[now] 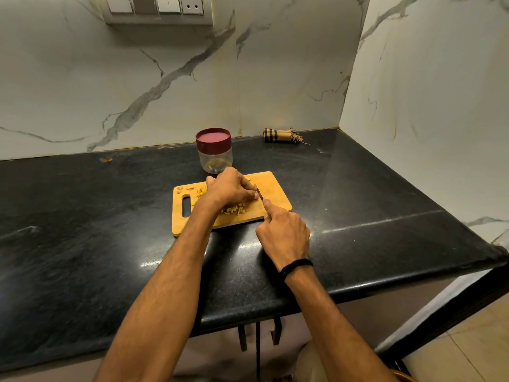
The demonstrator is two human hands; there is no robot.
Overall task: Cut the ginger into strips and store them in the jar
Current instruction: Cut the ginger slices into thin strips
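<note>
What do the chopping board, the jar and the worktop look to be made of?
Chopping board: pale wood or bamboo, matte, by its warm tan colour.
Jar: see-through, probably plastic; its maroon lid looks plastic.
Worktop: polished black speckled stone, likely granite, glossy with reflections.

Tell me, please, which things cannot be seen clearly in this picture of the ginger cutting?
All in the head view:
- The ginger piece being cut: hidden under the left hand.
- The knife: only a small part of the blade shows; the right hand covers the handle.
- The jar: something yellowish lies at its bottom, too small to identify.
- The cut strips: too small to count.
</note>
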